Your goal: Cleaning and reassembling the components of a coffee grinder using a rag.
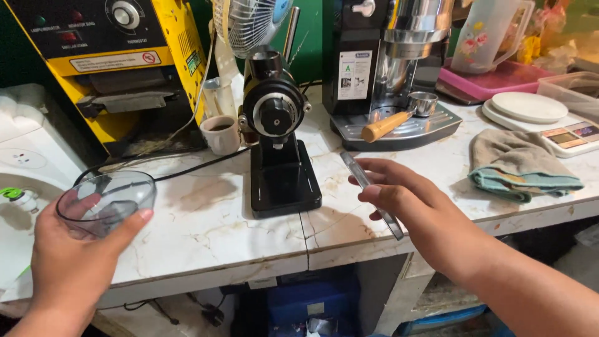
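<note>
Both hands grip things: left hand [68,249] clasps a clear glass cup [106,201], right hand [405,200] pinches a thin metal strip [372,195] that could slip and strike the black grinder [277,134].

1. The surface [206,218] is a pale marble-look top, stained and cracked near the front edge.
2. A black grinder [279,143] stands at its middle.
3. A small white cup [221,134] sits just left of the grinder.
4. A yellow machine [118,68] stands at the back left.
5. An espresso machine [390,68] stands at the back right.
6. A folded cloth [518,165] lies on the right, near a digital scale [571,138].
</note>
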